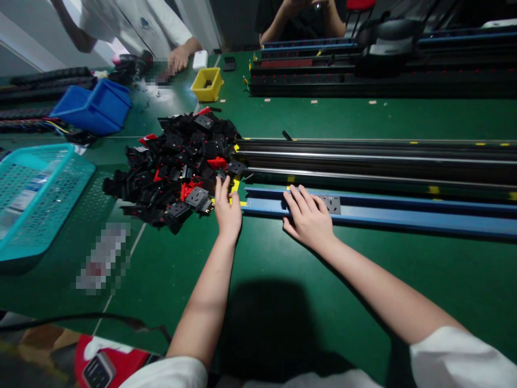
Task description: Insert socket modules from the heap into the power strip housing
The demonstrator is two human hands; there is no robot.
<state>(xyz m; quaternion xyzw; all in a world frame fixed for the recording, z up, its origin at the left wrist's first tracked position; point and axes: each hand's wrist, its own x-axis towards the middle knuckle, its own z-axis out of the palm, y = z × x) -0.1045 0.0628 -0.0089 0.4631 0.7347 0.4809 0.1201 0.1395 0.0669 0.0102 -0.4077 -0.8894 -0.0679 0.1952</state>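
Blue channel point(404, 217) lies crowded by dark rails point(363, 165) and a socket pile point(180, 145), left hand point(229, 216) and right hand point(313, 223) with fingers point(306, 199) parted.

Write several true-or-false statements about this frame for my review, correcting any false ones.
1. The person's left hand is at the edge of the heap of black and red plastic parts. True.
2. The right hand is inside a teal basket. False: it is over the long blue channel-shaped rail.
3. A black rectangular socket piece sits in the rail beside the right hand. True.
4. The small open bin beyond the heap is red. False: that small plastic bin is yellow.
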